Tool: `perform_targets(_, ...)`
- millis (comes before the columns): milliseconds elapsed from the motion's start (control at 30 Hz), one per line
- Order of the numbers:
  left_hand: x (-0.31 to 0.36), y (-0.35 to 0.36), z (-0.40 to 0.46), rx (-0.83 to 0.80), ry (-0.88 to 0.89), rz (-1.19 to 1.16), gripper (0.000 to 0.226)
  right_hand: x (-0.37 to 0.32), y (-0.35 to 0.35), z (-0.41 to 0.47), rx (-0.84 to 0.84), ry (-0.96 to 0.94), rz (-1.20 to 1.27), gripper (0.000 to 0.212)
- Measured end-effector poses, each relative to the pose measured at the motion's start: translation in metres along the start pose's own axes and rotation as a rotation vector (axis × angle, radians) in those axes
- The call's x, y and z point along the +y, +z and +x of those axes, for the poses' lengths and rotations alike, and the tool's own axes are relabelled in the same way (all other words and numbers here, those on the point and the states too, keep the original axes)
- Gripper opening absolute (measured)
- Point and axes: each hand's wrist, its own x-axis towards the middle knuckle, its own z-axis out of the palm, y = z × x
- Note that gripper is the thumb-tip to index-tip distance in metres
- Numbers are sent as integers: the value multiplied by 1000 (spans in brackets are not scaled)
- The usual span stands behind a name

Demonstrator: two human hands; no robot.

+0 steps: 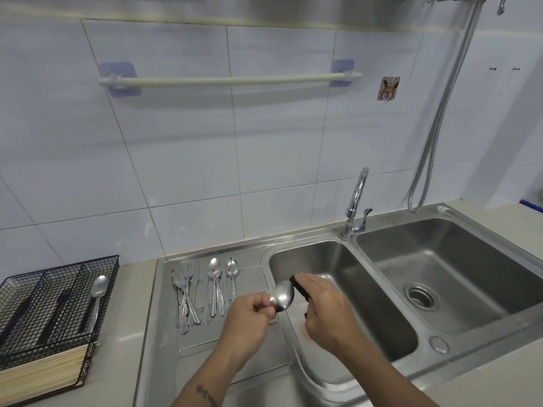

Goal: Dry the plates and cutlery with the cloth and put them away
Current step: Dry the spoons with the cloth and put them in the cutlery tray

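My left hand (249, 314) grips the handle of a steel spoon (282, 296), bowl pointing right, above the sink's left edge. My right hand (324, 306) holds a dark cloth (299, 287) against the spoon's bowl. On the steel draining board (164, 333) lie several forks (183, 298) and several spoons (217, 286), side by side. A black wire cutlery tray (35, 312) stands on the counter at the left with one spoon (97, 298) in its right compartment. White plates (320, 374) stand in the left basin, partly hidden by my right forearm.
A double steel sink: left basin (338, 265) and right basin (458, 274) with a drain. The tap (357, 201) rises behind them. A hose (435, 127) hangs at the right. A towel rail (229, 80) is on the tiled wall. Pale chopsticks (41, 371) fill the tray's front.
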Motion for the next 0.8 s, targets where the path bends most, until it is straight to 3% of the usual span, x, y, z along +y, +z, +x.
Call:
perform_targets(133, 2, 0, 5, 77, -62, -118, 15, -3, -5, -3, 58, 107, 71, 54)
perform_targets(400, 27, 6, 26, 301, -148, -484, 10, -45, 15, -19, 41, -23, 39, 66)
perform_targets(533, 25, 3, 26, 424, -139, -490, 10, -31, 23, -28, 11, -75, -68, 79)
perform_targets(667, 25, 8, 23, 448, -131, -530, 8, -40, 25, -18, 42, -116, -99, 71)
perform_targets(800, 26, -2, 30, 546, -169, -598, 4, -28, 19, -20, 52, -131, -126, 75)
